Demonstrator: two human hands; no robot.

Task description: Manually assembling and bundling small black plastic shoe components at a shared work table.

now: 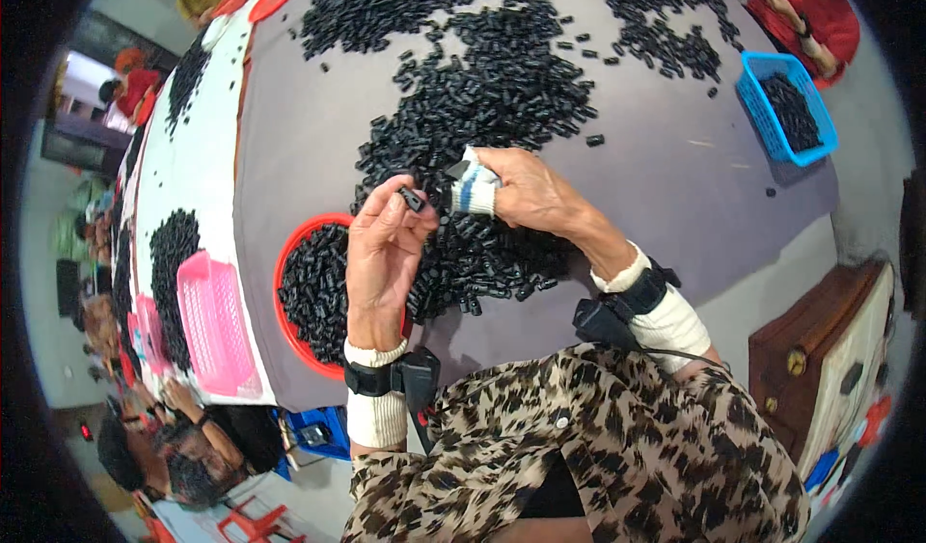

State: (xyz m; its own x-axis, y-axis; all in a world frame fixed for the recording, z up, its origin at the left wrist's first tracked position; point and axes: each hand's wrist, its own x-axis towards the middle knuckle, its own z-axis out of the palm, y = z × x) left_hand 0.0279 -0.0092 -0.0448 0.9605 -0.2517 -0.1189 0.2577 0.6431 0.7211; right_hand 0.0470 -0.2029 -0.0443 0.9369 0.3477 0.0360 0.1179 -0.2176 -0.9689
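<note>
My left hand (384, 244) is raised above a red round tray (285, 259) filled with small black plastic parts and pinches one small black part (413, 199) between thumb and fingertips. My right hand (526, 194), its fingers wrapped in white and blue tape, reaches toward that part and touches it from the right. Beneath both hands lies a large heap of the same black parts (482, 109) spread over the grey table (666, 167). Both wrists wear white bands with black strapped devices.
A blue basket (786, 107) with black parts stands at the table's far right, a person in red behind it. A pink basket (214, 323) sits left on a white table. Other people sit at lower left. A brown wooden box (820, 350) stands right.
</note>
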